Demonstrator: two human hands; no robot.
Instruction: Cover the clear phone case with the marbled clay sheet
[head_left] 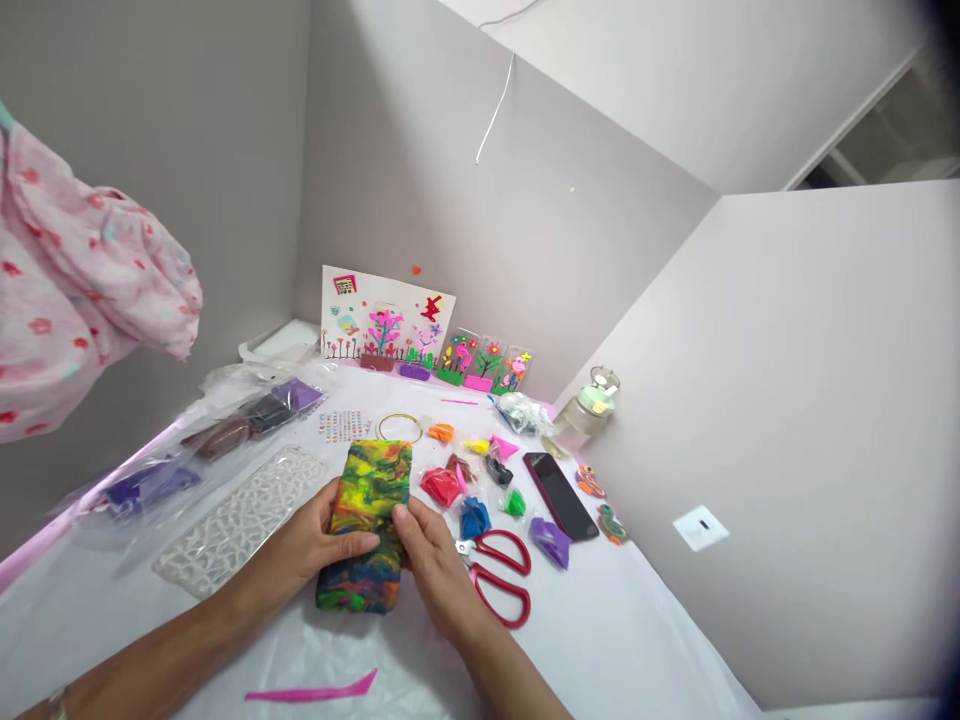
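Observation:
A flat rectangular slab covered in marbled modelling clay [367, 500], swirled yellow, green, orange and blue, is held above the white-covered table. My left hand [330, 540] grips its left edge, the thumb lying across its face. On the opposite edge my right hand [427, 550] is closed, its thumb pressed on the front. The fingers behind the slab are hidden. Close to my right hand lie red-handled scissors [504, 580], partly covered by it. Nearer to me, a pink modelling tool [311, 692] rests on the table.
Small bags of coloured clay [441, 486] lie beyond my hands, with a dark phone [561, 495] to the right. A clear textured sheet [240, 520] and bagged clay [255, 420] are at left. Decorated panels [386, 320] lean on the wall; a bottle [589, 410] stands at the back right.

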